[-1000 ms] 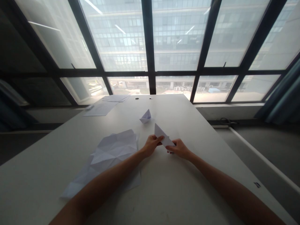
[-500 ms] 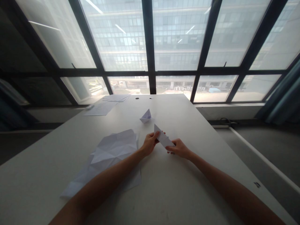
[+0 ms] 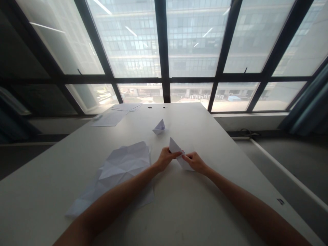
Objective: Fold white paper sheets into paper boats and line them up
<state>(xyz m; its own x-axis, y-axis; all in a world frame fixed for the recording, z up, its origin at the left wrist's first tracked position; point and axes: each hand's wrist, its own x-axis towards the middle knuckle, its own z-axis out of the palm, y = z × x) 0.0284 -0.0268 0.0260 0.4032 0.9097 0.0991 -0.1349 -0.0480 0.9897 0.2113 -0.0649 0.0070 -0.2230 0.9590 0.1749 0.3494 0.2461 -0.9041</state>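
Observation:
Both my hands meet over the middle of a white table (image 3: 210, 205). My left hand (image 3: 166, 159) and my right hand (image 3: 195, 161) pinch a small folded piece of white paper (image 3: 175, 146), a pointed triangular shape, held just above the table. Their fingertips nearly touch at its middle. A finished little paper boat (image 3: 159, 127) stands on the table a short way beyond my hands.
A large creased, unfolded sheet (image 3: 120, 169) lies to the left under my left forearm. More flat sheets (image 3: 112, 118) lie at the far left corner. Big windows with dark frames rise behind the table; floor drops away on the right.
My right hand has slid up along the folded paper toward my left hand, and the paper has dropped closer to the table and turned a little.

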